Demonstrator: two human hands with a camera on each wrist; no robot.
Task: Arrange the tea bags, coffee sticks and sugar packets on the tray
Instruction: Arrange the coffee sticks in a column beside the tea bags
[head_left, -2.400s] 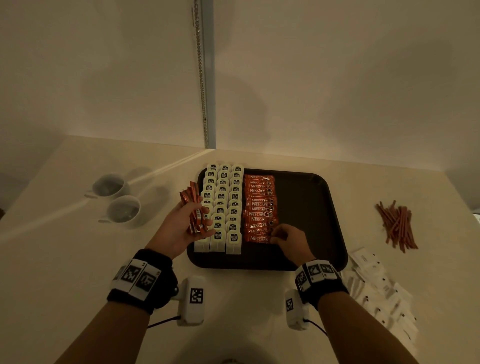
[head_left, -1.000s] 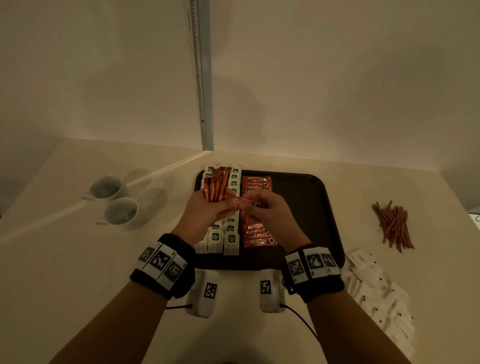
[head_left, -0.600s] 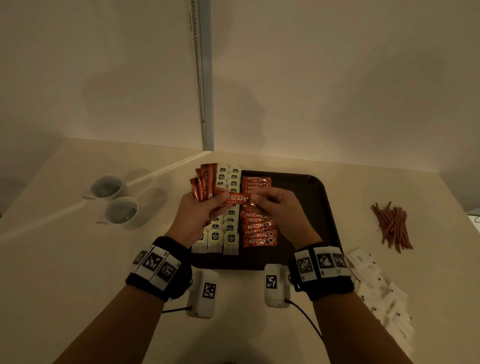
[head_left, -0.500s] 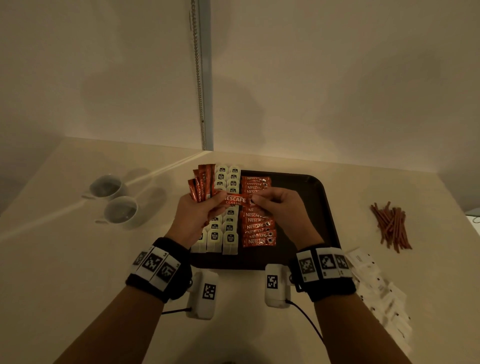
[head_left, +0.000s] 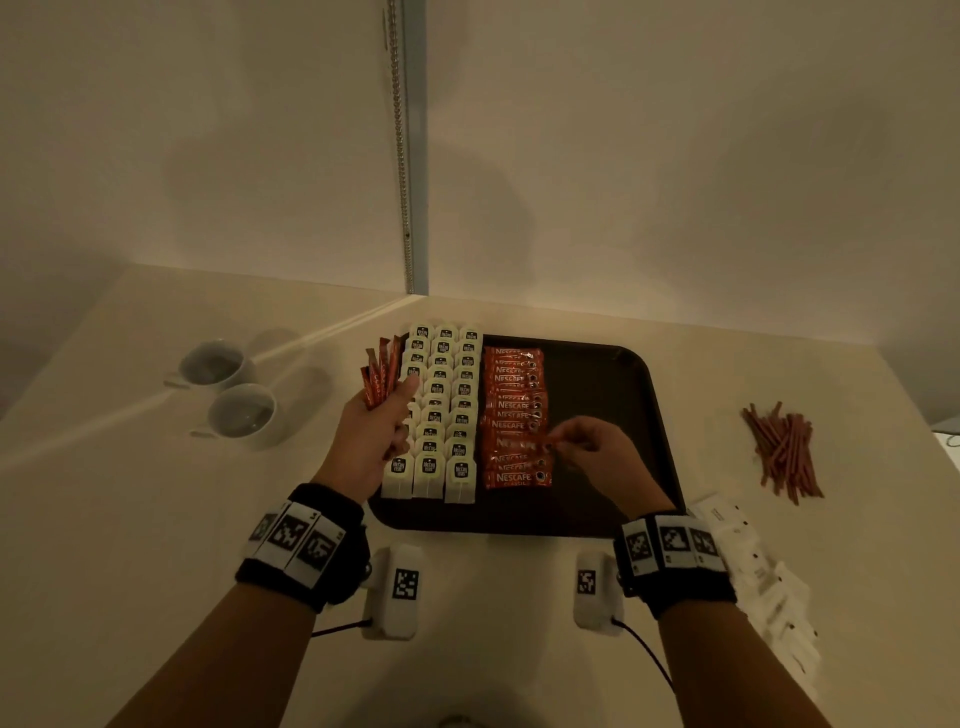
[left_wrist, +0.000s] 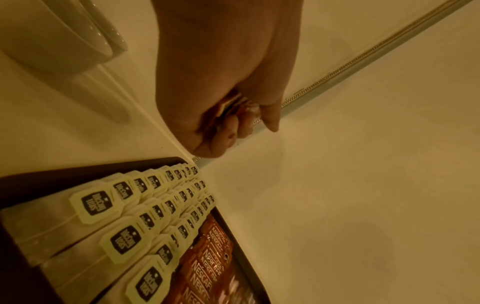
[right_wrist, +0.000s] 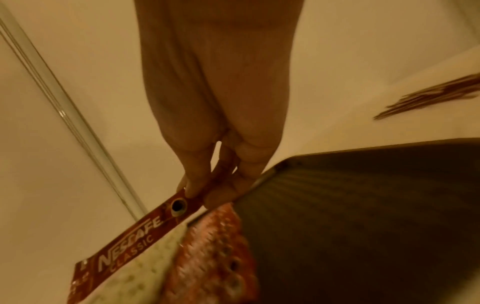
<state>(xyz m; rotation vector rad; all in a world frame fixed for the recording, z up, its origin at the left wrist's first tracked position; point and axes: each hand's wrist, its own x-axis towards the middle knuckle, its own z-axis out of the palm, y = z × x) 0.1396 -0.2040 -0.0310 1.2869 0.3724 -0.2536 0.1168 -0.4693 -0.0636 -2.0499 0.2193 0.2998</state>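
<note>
A dark tray (head_left: 613, 395) holds three columns of white tea bags (head_left: 441, 410) on its left side and one column of red coffee sticks (head_left: 514, 415) beside them. My left hand (head_left: 379, 426) grips a fanned bunch of coffee sticks (head_left: 382, 374) above the tray's left edge. My right hand (head_left: 587, 452) pinches the end of one red coffee stick (right_wrist: 145, 228) low over the near half of the coffee column. Its thumb and fingers (right_wrist: 197, 181) close on the stick's end. White sugar packets (head_left: 753, 571) lie in a loose row right of the tray.
Two white cups (head_left: 228, 389) stand on the counter left of the tray. A loose pile of thin brown sticks (head_left: 782, 449) lies at the far right. The tray's right half is bare. A wall runs behind the counter.
My right hand took one coffee stick from the bunch and carried it down and right to the coffee column. My left hand drew back left with the remaining bunch.
</note>
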